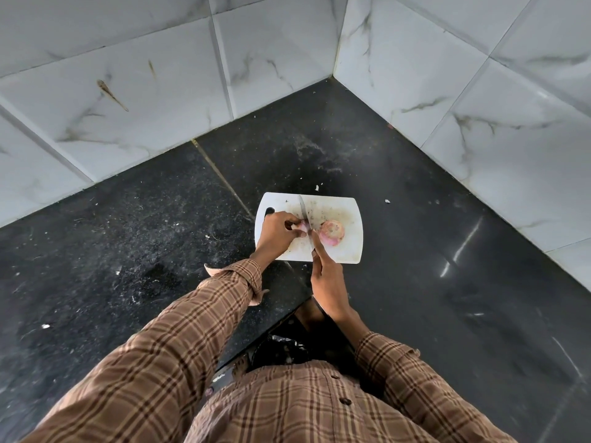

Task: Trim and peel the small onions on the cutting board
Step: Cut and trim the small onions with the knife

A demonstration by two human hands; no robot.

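A white cutting board (350, 215) lies on the black counter. My left hand (276, 233) pins a small pinkish onion (302, 225) against the board's left half; most of that onion is hidden under my fingers. My right hand (327, 282) grips a knife (303, 212), index finger stretched along the blade's spine. The blade rests across the held onion and points toward the board's far edge. A second small onion (333, 232), pink and partly peeled, sits free on the board just right of the knife.
The black stone counter (128, 251) fills a corner between two white marble-tiled walls (144, 91). Small white scraps (387, 201) lie on the counter beyond the board. The counter's front edge runs just under my forearms.
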